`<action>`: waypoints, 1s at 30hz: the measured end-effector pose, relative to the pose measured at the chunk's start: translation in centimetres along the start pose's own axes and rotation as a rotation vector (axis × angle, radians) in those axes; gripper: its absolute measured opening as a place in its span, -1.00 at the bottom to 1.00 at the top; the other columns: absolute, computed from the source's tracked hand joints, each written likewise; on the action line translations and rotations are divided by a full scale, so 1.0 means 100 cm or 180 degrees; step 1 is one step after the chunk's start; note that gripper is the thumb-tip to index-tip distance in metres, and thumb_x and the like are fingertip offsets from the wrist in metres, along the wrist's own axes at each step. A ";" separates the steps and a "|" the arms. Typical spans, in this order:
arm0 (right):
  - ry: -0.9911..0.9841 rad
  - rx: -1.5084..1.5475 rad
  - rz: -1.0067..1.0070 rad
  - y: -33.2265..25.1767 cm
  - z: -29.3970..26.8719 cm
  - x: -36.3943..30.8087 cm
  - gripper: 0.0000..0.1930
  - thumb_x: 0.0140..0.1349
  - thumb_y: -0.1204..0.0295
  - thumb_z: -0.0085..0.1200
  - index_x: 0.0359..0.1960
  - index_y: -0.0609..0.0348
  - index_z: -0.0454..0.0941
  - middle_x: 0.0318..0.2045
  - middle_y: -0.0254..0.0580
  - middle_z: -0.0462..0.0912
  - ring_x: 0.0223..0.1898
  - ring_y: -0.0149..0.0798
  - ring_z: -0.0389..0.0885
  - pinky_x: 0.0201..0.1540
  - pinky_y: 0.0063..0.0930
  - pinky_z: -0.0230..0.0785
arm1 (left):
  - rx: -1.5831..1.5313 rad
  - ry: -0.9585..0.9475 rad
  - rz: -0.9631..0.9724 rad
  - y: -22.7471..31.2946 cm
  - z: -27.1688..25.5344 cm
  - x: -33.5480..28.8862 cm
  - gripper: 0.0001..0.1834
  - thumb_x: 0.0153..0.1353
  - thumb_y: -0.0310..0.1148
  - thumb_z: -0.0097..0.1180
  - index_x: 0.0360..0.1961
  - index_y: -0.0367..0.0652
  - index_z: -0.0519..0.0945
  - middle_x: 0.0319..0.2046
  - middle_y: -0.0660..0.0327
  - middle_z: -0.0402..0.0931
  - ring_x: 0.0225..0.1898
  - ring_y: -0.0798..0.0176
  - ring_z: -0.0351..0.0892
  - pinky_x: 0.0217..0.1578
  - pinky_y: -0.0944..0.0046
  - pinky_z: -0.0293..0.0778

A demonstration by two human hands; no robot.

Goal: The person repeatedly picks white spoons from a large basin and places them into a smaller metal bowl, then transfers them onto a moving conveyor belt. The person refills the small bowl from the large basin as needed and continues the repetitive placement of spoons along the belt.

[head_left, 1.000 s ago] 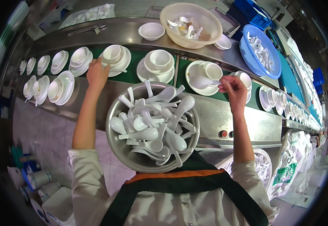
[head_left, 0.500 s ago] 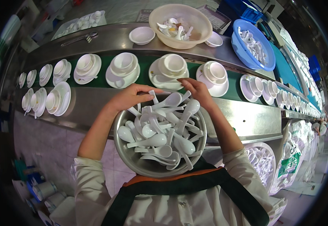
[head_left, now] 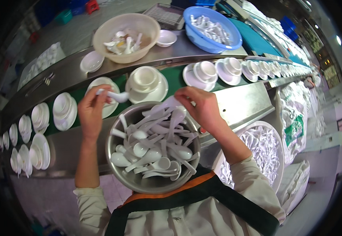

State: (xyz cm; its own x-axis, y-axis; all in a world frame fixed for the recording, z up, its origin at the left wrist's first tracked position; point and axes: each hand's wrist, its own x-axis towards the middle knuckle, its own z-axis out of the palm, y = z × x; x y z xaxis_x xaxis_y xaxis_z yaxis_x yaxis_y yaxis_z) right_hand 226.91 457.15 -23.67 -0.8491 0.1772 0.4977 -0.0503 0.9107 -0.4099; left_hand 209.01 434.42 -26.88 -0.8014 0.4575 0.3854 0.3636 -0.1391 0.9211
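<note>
A cream basin (head_left: 128, 58) stands on the steel ledge (head_left: 71, 67), a small white bowl (head_left: 92, 61) just beside its left and another white bowl (head_left: 167, 38) between it and a blue basin (head_left: 200, 40); metal utensils (head_left: 47, 80) lie farther left; a grey openwork tray (head_left: 165, 15) sits behind; beyond are a red stool (head_left: 92, 6) and a green tub (head_left: 64, 16); at right, a white bag (head_left: 293, 106) bears a green patch.

Item, one: white plastic sack (head_left: 299, 108), right side of the scene. Markings: dark characters (head_left: 291, 114), set on creased plastic; below them, nearer, a green printed patch (head_left: 294, 131). Wording not legible at this size.
</note>
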 end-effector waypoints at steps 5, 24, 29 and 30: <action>0.0462 -0.0206 0.1374 0.110 0.003 -0.035 -0.92 0.05 0.60 0.07 -0.38 0.24 0.55 -0.56 -0.16 0.58 -0.54 -0.31 0.59 -0.49 -0.50 0.44 | 0.2471 -0.0858 0.1451 -0.047 -0.012 0.008 -0.78 0.10 -0.58 0.05 -0.20 -0.19 0.59 -0.31 0.08 0.53 -0.26 0.00 0.53 -0.26 0.18 0.45; -0.0633 0.1297 0.1553 0.076 0.026 -0.049 -0.59 0.21 0.20 0.05 0.03 0.14 0.45 -0.20 0.02 0.62 -0.21 0.00 0.61 -0.14 -0.24 0.44 | 0.1147 -0.0742 -0.0741 -0.079 -0.039 0.007 -0.76 0.25 -0.48 -0.03 -0.08 -0.23 0.53 -0.26 0.26 0.55 -0.28 0.39 0.50 -0.39 0.46 0.37; -0.0551 0.0648 0.1486 0.054 0.028 -0.108 -0.68 0.19 0.30 0.03 -0.04 0.13 0.46 -0.21 0.01 0.59 -0.22 0.03 0.59 -0.16 -0.22 0.44 | 0.0620 -0.1805 -0.1143 -0.036 -0.006 -0.007 -0.54 0.23 -0.34 0.03 0.14 -0.26 0.36 -0.07 0.11 0.48 -0.04 0.28 0.44 -0.03 0.32 0.33; -0.0479 0.0408 0.1319 0.055 0.037 -0.126 -0.72 0.16 0.36 0.04 -0.10 0.16 0.46 -0.20 0.00 0.56 -0.19 0.03 0.56 -0.15 -0.23 0.43 | 0.0767 -0.2141 -0.1151 -0.028 0.002 -0.012 -0.50 0.19 -0.35 0.07 0.15 -0.26 0.34 -0.04 0.08 0.46 -0.01 0.23 0.42 0.02 0.29 0.30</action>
State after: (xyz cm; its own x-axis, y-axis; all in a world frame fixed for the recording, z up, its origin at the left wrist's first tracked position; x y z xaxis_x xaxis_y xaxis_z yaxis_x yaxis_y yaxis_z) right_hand 235.39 458.52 -34.96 -0.8777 0.4519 0.1593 0.2530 0.7194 -0.6469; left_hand 209.05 434.41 -29.90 -0.4588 0.8802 -0.1212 0.2902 0.2773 0.9159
